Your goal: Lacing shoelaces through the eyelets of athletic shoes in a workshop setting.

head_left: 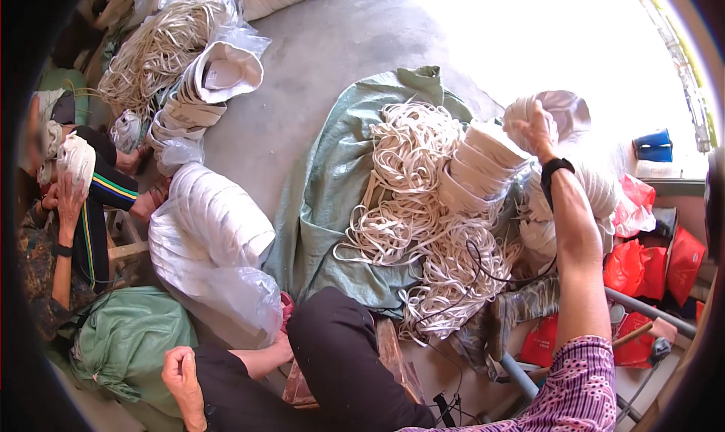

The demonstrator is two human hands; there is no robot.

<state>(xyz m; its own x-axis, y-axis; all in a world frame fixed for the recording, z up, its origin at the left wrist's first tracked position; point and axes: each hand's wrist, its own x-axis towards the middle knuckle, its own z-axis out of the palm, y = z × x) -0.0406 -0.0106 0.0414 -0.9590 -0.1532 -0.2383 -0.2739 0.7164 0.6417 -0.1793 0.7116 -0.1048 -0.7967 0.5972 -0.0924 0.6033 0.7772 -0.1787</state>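
My right hand [538, 134] reaches far out at the upper right. Its fingers curl around a cream, bowl-shaped fabric piece [521, 118] at the end of a nested row. Low on the left, near my dark-trousered thigh, my left hand [181, 381] is closed with the fingers folded in. Whatever it may hold is hidden. Beside the right forearm stands a stack of cream fabric bowls [483, 164]. Loose cream cords [415, 149] lie heaped next to that stack, on a green woven sheet [317, 175].
At the left, a co-worker's hands [69, 198] hold a white fabric piece [75, 160]. Plastic-wrapped nested bowls [215, 213] and a green sack [136, 337] lie between us. Red bags [634, 270], a metal tube [519, 375] and a blue container [653, 145] are at the right.
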